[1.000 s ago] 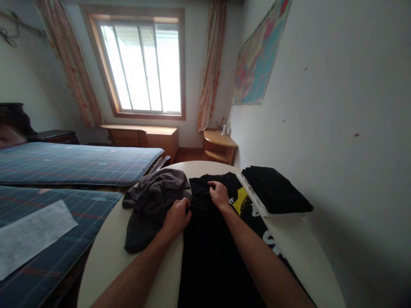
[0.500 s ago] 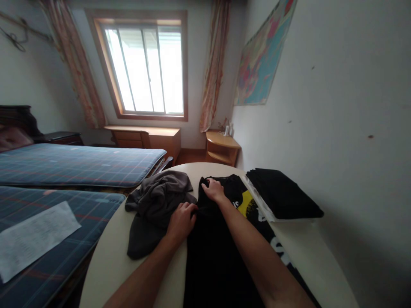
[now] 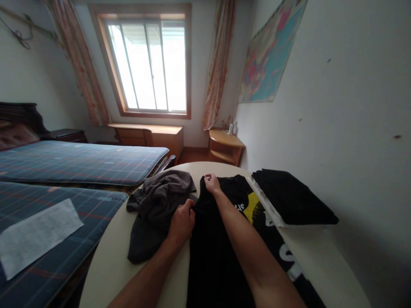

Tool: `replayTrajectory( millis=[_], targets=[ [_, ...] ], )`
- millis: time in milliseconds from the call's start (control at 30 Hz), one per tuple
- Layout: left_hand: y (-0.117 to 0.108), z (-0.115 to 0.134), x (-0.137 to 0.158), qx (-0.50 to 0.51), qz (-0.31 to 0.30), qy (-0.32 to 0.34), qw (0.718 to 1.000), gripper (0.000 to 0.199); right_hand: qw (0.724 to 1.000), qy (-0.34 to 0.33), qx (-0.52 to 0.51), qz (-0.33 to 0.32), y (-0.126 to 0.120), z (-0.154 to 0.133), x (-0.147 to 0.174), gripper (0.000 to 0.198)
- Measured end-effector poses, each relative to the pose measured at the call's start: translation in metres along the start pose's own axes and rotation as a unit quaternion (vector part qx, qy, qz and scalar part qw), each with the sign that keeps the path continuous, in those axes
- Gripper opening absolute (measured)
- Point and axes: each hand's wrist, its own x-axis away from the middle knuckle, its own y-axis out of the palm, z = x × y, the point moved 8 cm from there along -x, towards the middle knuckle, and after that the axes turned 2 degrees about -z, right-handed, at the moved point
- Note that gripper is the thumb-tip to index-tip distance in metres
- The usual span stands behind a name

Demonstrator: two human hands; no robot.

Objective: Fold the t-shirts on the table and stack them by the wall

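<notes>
On the table (image 3: 107, 256), black shirt (image 3: 214, 252) stretches lengthwise away; neckline (image 3: 230, 178) farthest

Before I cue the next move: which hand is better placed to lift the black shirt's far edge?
Probably the right hand: it pinches the black shirt at its far left corner, while the left hand sits nearer the camera.

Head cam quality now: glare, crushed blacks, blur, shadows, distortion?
Head view: window mostly blown out to white. Head view: near part of the black shirt so dark its folds vanish. Head view: print on the paper too soft to read. Head view: shadow on the wall beside the black stack. Head view: window frame's left side leans, likely wide-angle distortion.
</notes>
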Motion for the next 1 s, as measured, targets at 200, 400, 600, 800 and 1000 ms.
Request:
replayTrajectory(
  millis=[200, 400, 600, 800, 1000],
  targets=[
    [0.003, 0.007, 0.001, 0.003, -0.025, 0.043, 0.999, 0.038, 0.999, -0.037, -0.006, -0.026, 0.01, -0.004, 0.018, 0.052],
    [0.005, 0.007, 0.002, 0.0, -0.033, 0.035, 0.999, 0.038, 1.0, -0.014, -0.002, -0.014, 0.005, -0.007, 0.02, 0.041],
    [-0.003, 0.007, 0.001, 0.013, -0.002, 0.003, 1.0, 0.027, 0.996, -0.034, -0.078, 0.019, -0.004, -0.011, 0.003, 0.043],
    [-0.001, -0.004, -0.001, 0.024, -0.002, -0.049, 0.998, 0.025, 0.99, -0.048, -0.135, 0.018, 0.001, -0.008, -0.008, 0.046],
    [0.0, -0.008, 0.0, 0.05, 0.01, -0.051, 0.997, 0.027, 0.989, -0.061, -0.131, -0.041, 0.007, -0.01, -0.009, 0.044]
  ],
)
